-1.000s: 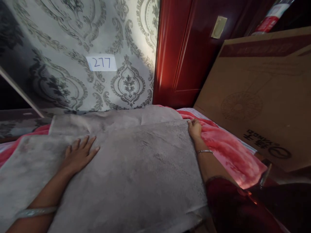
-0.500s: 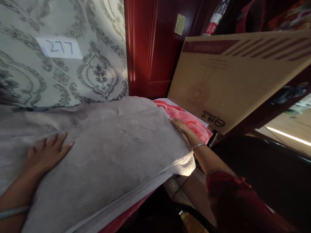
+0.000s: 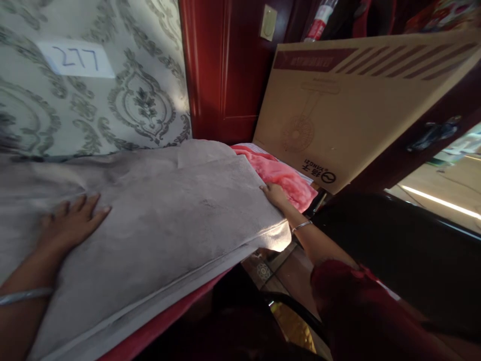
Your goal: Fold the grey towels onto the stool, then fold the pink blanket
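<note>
A large grey cloth (image 3: 169, 215) is spread out in front of me, with a few creases and small dark marks on it. My left hand (image 3: 73, 223) lies palm down on its left part, fingers spread. At the right edge of the cloth, my right hand (image 3: 276, 195) grips the border with bent fingers; part of them is hidden. Pink plush fabric (image 3: 280, 175) sticks out beyond that edge, and a strip of pink (image 3: 169, 316) shows beneath the near edge. The near right corner of the grey cloth hangs over in bright light.
A cardboard box (image 3: 338, 110) leans at the right against dark red wood. Behind the cloth are a patterned wall (image 3: 146, 100), a paper marked 277 (image 3: 77, 59) and a red door panel (image 3: 240, 65). A black surface (image 3: 398, 250) lies to the right, and tiled floor (image 3: 293, 271) shows below.
The view has shifted, so the whole scene sits slightly higher and further left. Both hands stay at nearly the same places on the grey cloth.
</note>
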The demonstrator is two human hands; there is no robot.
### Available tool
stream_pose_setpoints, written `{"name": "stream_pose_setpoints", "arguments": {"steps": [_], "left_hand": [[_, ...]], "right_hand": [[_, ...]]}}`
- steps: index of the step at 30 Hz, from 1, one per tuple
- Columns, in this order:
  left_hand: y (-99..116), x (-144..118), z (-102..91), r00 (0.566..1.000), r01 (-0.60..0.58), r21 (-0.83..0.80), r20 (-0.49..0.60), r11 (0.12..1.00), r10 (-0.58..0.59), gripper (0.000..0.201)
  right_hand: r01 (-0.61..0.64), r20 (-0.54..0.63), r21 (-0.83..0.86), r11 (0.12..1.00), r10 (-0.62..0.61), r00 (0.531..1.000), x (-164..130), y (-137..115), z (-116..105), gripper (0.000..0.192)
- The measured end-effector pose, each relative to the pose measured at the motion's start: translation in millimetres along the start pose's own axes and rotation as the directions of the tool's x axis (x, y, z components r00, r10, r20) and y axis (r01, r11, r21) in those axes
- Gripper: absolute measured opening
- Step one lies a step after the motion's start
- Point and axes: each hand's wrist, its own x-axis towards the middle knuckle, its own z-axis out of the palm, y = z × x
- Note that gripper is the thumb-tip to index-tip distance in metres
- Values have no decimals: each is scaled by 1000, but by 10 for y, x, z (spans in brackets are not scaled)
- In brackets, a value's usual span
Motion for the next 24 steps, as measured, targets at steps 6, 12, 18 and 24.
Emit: {"name": "stream_pose_setpoints", "arguments": {"steps": [6,12,18,24], "left_hand": [[248,-221,-146,989,-149,-38,0,988,149,69],[520,-827,101,858,-510,-59,28,858,513,67],[388,-1019,222,848,-531,-85,-53,843,528,63],[329,-1238,254,841,-541,-91,-58,836,538,66]], "right_hand": [[64,-3,-9,998,-64,998,-30,159,5,37],[68,-43,4,998,-68,997,-98,333,125,34],[57,-80,50,997,-52,995,-138,387,185,36],[63,-89,57,996,-58,994,-186,419,182,39]]}}
